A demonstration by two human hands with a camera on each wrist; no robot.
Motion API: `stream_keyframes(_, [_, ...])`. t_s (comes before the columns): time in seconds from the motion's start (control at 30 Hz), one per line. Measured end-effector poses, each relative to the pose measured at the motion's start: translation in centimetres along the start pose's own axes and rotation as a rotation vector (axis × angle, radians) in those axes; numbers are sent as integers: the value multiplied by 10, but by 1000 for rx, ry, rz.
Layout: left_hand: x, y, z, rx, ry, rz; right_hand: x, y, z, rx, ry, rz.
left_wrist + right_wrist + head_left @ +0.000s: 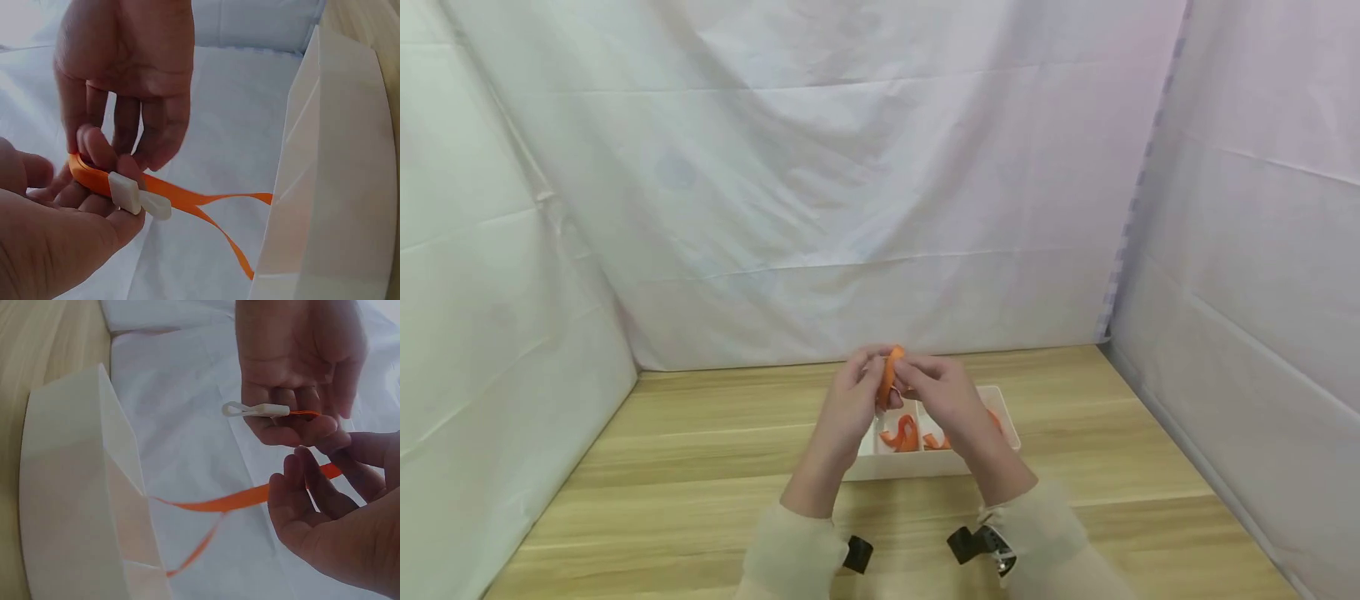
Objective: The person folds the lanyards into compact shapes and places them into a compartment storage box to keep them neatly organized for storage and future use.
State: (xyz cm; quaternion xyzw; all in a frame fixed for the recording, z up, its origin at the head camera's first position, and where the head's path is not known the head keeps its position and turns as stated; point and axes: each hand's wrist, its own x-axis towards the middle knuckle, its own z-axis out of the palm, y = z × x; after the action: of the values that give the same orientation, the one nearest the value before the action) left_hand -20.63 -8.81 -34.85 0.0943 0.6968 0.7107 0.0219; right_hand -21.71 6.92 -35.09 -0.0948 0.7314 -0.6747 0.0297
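Note:
Both hands are raised together over a white tray. My left hand holds a loop of orange ribbon in its fingers, along with a small white plastic clip that sits on the ribbon. My right hand meets it from the other side, and its fingertips pinch the same ribbon next to the clip. Two loose ribbon tails hang down toward the tray wall. More orange ribbon pieces lie inside the tray.
The tray stands on a light wooden table. White cloth closes off the back and both sides. Black wrist-camera mounts show at my sleeves near the front edge.

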Motion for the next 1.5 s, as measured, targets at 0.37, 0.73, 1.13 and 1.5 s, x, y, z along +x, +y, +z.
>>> stream_keyframes(0.37, [-27, -28, 7, -49, 100, -6, -11, 15, 11, 128, 85, 56])
stream_keyframes(0.73, [-27, -33, 14, 54, 180, 11, -17, 16, 15, 97, 45, 28])
stream_keyframes(1.13, [-23, -33, 17, 107, 229, 35, -16, 14, 18, 203, -1, 48])
stream_keyframes(1.5, [-25, -40, 18, 60, 185, 65, -17, 15, 14, 117, 16, 41])
